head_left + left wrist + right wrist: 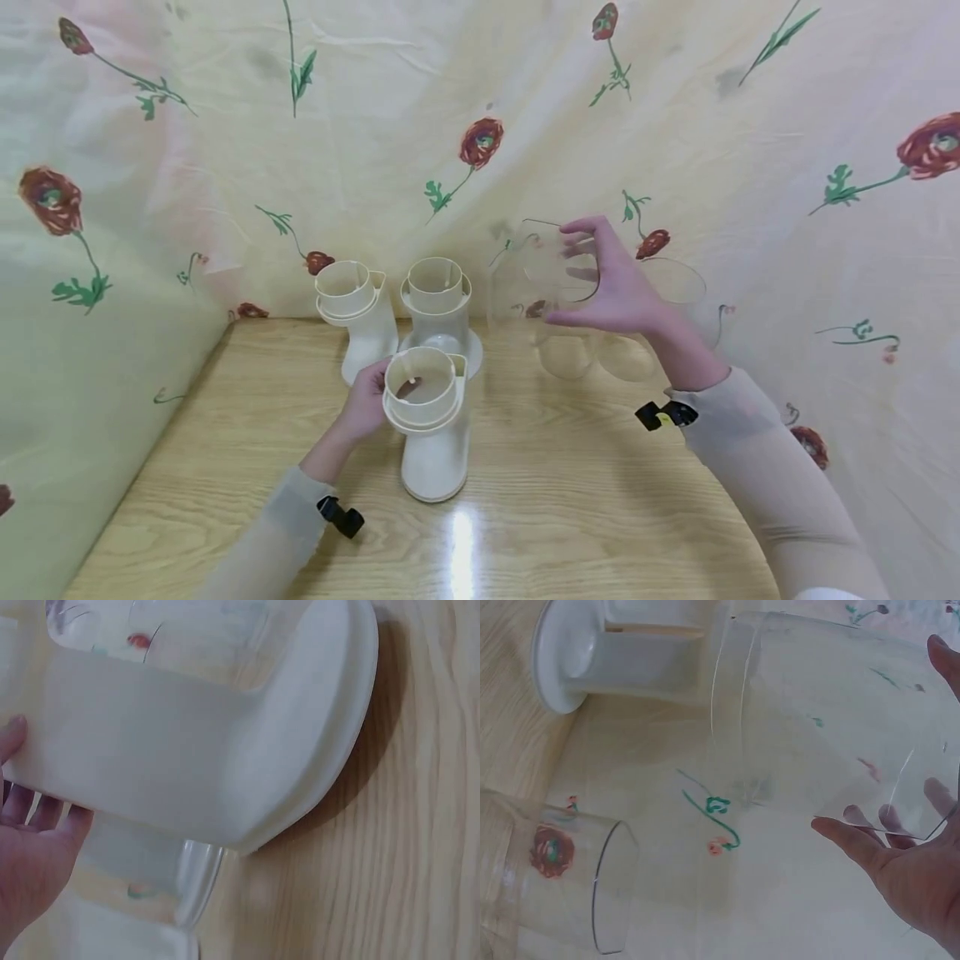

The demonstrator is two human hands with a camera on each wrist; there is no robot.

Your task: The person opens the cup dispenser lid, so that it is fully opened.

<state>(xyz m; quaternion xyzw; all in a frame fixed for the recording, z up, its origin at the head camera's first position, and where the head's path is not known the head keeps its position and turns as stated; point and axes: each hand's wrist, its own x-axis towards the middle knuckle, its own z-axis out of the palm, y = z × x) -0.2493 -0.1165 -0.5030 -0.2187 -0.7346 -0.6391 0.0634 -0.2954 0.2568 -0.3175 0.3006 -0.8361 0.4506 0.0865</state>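
Observation:
My left hand [367, 404] grips a white plastic stand [437, 462] by its upper part, with the thumb on one side and the fingers on the other. This stand has a round open collar at the top and a wider foot, low over the table. My right hand [617, 287] holds a large clear plastic container [795, 727], raised above the table, with thumb and fingers spread round its edge. Behind the held stand are two more white stands, one at the left [371, 333] and one in the middle [438, 304].
Other clear containers [566, 357] stand at the back right, beneath and beyond my right hand; one rim [596, 885] shows in the right wrist view. A flowered cloth [375, 167] hangs behind and at both sides of the wooden table [540, 500].

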